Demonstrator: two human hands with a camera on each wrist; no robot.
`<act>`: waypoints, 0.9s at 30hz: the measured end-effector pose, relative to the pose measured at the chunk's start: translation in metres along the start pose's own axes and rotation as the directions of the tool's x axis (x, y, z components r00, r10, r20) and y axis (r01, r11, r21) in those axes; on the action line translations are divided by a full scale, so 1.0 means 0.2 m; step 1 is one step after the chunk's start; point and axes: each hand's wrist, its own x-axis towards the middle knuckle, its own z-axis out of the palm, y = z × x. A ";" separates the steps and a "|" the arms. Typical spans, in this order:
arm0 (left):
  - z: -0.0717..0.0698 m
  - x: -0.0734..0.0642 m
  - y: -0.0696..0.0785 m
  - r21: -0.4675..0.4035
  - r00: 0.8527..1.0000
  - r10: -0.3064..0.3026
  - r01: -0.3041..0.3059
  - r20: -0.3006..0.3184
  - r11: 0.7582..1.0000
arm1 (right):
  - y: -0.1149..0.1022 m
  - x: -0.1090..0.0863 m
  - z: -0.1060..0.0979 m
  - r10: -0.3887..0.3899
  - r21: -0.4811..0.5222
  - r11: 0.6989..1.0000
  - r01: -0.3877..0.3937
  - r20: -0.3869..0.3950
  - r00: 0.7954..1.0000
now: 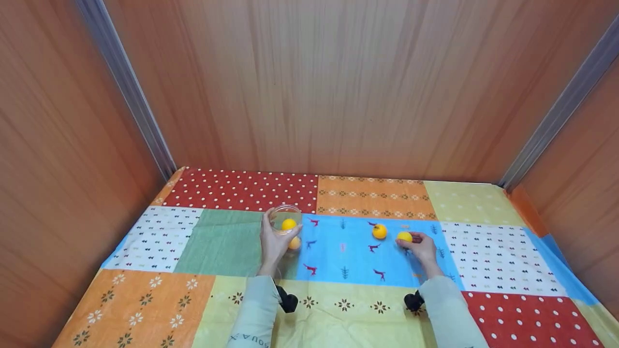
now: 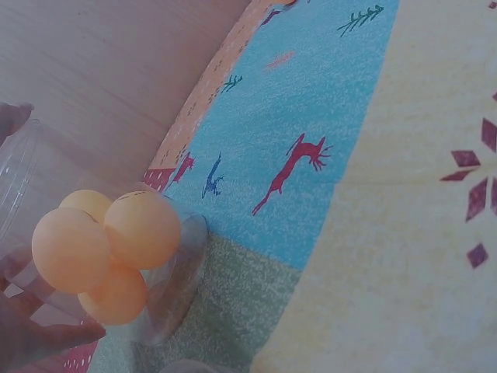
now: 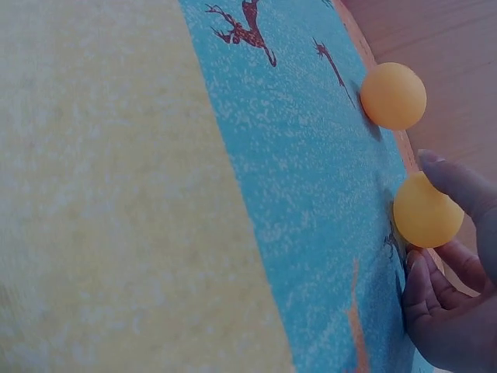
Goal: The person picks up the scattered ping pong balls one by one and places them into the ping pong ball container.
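My left hand (image 1: 273, 245) grips a clear see-through container (image 2: 186, 272) that stands on the cloth around the green and blue patches. Several orange ping-pong balls (image 2: 144, 231) are bunched inside it, visible through its wall in the left wrist view. Over on the right, my right hand (image 1: 423, 250) pinches one orange ping-pong ball (image 3: 427, 211) between thumb and fingers, low over the blue patch. Another loose ping-pong ball (image 1: 379, 231) lies on the blue patch, just left of the held one and apart from it.
A patchwork cloth (image 1: 343, 261) covers the table. Wood-grain panels (image 1: 338, 87) rise at the back and on both sides, with metal posts (image 1: 130, 92) in the corners. Dark wrist cameras (image 1: 288, 302) sit at both wrists.
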 end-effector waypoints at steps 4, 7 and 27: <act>0.00 0.00 0.00 0.009 1.000 -0.018 0.018 0.000 1.000 | 0.00 -0.01 0.00 -0.002 -0.010 1.000 0.002 0.007 1.000; 0.00 0.00 0.00 0.007 1.000 -0.025 0.025 0.005 1.000 | -0.01 -0.01 0.00 0.006 -0.012 1.000 -0.005 0.010 1.000; 0.00 0.00 0.00 -0.007 0.999 -0.038 0.038 0.004 0.999 | -0.01 -0.03 -0.02 -0.022 0.004 1.000 0.022 0.009 1.000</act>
